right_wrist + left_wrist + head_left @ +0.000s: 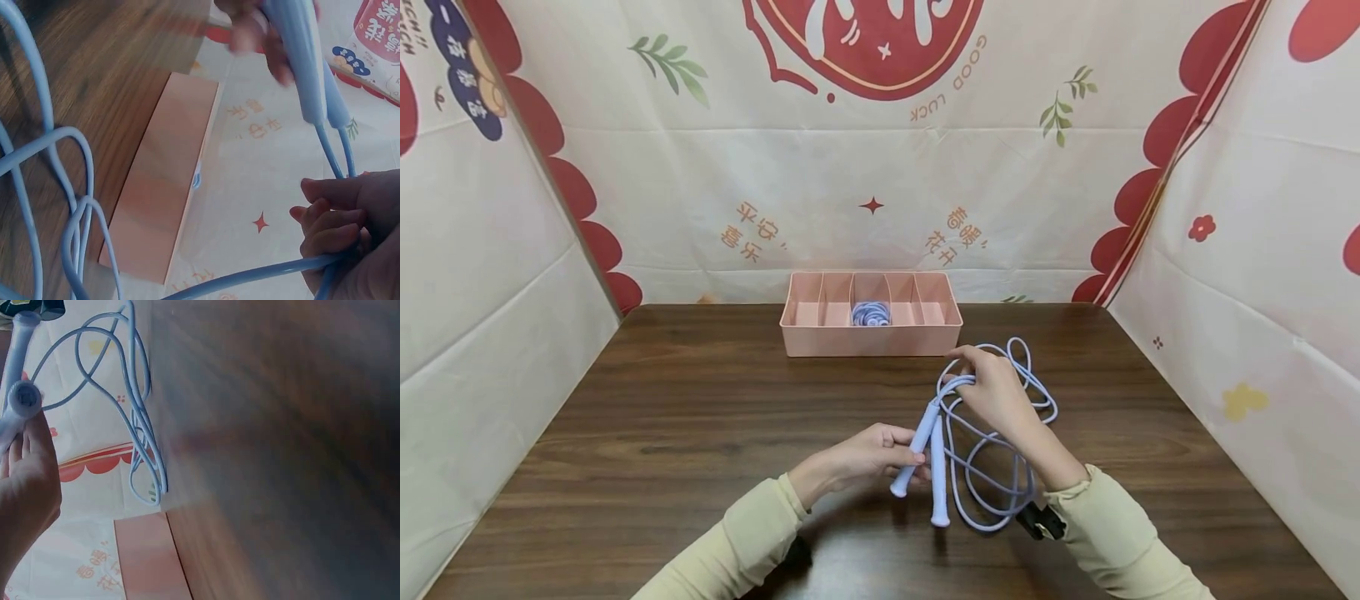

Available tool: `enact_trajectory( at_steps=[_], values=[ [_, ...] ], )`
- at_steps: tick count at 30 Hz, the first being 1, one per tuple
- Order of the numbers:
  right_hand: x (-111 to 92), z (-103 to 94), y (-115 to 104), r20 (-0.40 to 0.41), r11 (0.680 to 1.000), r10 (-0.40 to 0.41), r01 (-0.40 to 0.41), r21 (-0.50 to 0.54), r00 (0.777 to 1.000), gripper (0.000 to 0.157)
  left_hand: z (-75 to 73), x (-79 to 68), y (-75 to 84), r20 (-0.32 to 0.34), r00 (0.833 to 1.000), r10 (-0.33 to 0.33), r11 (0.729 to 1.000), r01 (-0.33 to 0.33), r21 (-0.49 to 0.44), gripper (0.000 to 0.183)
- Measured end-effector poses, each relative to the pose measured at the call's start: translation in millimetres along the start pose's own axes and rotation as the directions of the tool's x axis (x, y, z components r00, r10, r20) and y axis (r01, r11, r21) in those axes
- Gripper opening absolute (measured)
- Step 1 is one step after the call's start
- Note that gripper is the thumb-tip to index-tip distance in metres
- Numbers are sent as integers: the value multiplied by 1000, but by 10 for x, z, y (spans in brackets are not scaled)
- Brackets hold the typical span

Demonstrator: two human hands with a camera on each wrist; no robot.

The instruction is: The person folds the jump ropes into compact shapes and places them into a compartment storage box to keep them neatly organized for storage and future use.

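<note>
A light blue jump rope has two handles (938, 479) hanging side by side over the table in the head view. My left hand (874, 454) holds the left one between thumb and fingers. Just above the handles, my right hand (996, 396) grips the cords, with its fingers curled round them in the right wrist view. The rest of the cord (970, 479) falls in loose loops below and behind the right hand. In the left wrist view, a handle end (25, 399) faces the camera.
A pink divided box (872, 342) stands at the back of the table (700, 417). A coiled blue-purple cord (871, 314) lies in its middle compartment. Printed white cloth (865, 167) hangs behind and on both sides.
</note>
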State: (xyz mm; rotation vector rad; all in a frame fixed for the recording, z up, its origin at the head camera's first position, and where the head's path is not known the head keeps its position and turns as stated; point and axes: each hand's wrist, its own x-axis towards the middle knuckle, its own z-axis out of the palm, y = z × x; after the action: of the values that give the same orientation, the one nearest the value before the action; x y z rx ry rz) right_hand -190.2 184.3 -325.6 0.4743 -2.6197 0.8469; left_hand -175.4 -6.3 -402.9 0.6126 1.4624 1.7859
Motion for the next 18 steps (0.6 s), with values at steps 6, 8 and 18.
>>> enact_trajectory(
  at_steps=[6,8,18],
  values=[
    [24,0,-62,-20,998,14,-13,53,1000,19,20,-9,-15,21,999,44,997,-43,-65,40],
    [31,-3,-70,-31,999,13,-12,49,999,19,15,-25,-20,39,998,55,996,-52,-73,42],
    [41,-37,-60,13,999,38,-39,15,999,30,-64,-124,-52,116,990,81,996,-75,-55,45]
  ],
)
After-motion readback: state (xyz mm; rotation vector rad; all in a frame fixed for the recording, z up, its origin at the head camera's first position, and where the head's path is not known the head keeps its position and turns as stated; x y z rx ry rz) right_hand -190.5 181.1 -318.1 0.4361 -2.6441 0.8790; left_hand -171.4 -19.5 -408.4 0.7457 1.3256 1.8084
